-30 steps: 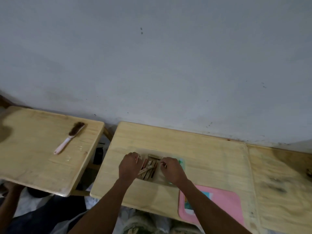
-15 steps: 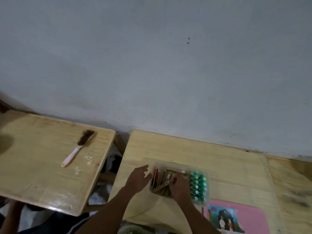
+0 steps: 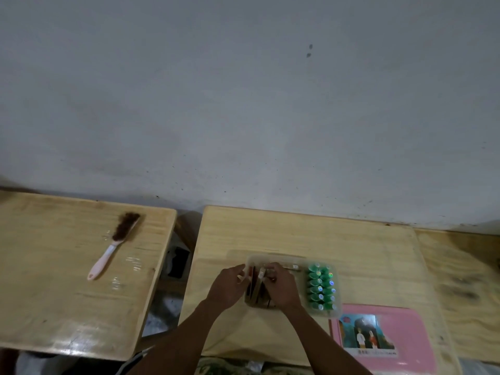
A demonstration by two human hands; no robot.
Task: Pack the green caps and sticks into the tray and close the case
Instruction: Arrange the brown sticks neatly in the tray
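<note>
A clear plastic tray (image 3: 286,259) lies on the middle wooden table. Its right part holds two rows of green caps (image 3: 321,288), several in each. Its left part holds brown and red sticks (image 3: 255,285) lying lengthwise. My left hand (image 3: 228,286) rests at the tray's left edge, fingers curled against the sticks. My right hand (image 3: 280,286) lies over the sticks, fingers pinching one of them; it hides the sticks' right side. A pink case (image 3: 405,339) with a picture label lies flat at the table's near right.
A pink-handled brush (image 3: 115,246) with dark bristles lies on the separate wooden table (image 3: 67,293) to the left. A gap with dark items separates the two tables. A third wooden surface (image 3: 465,280) adjoins on the right. A grey wall stands behind.
The view has shifted, so the tray and caps sit nearer the centre. My left hand has come in against the tray's left edge. My right hand has moved up over the sticks.
</note>
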